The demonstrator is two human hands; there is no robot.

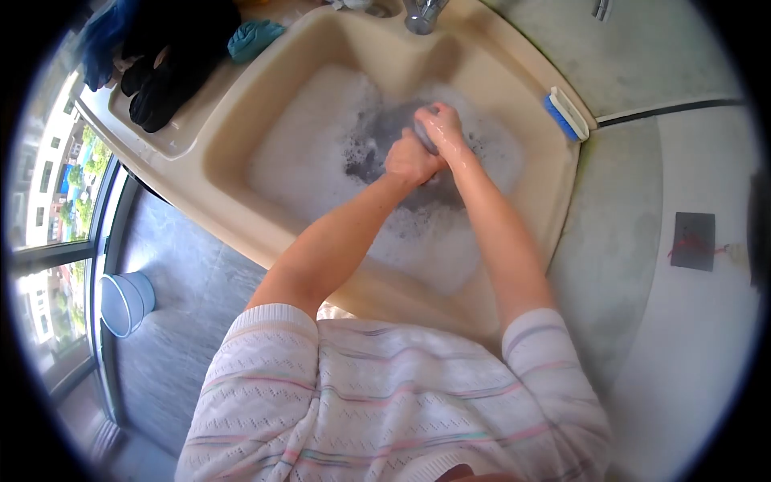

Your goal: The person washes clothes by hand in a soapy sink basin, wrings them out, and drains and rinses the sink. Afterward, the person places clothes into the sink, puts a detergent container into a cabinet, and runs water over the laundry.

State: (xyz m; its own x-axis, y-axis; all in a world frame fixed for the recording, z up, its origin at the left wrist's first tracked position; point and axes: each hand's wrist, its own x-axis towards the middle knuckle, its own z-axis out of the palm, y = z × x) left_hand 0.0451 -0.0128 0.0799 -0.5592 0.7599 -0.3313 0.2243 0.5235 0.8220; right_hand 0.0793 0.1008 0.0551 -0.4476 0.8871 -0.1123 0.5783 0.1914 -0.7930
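My left hand and my right hand are close together above the soapy water in a beige sink. Both are closed round a small grey wet cloth, mostly hidden by the fingers, so its exact kind is hard to make out. White suds cover much of the water, with a darker grey patch around my hands. Wet foam clings to my right wrist.
A metal tap stands at the back rim. A blue-bristled brush rests on the right rim. Dark clothing and a teal cloth lie on the left ledge. A pale blue bucket stands on the floor by the window.
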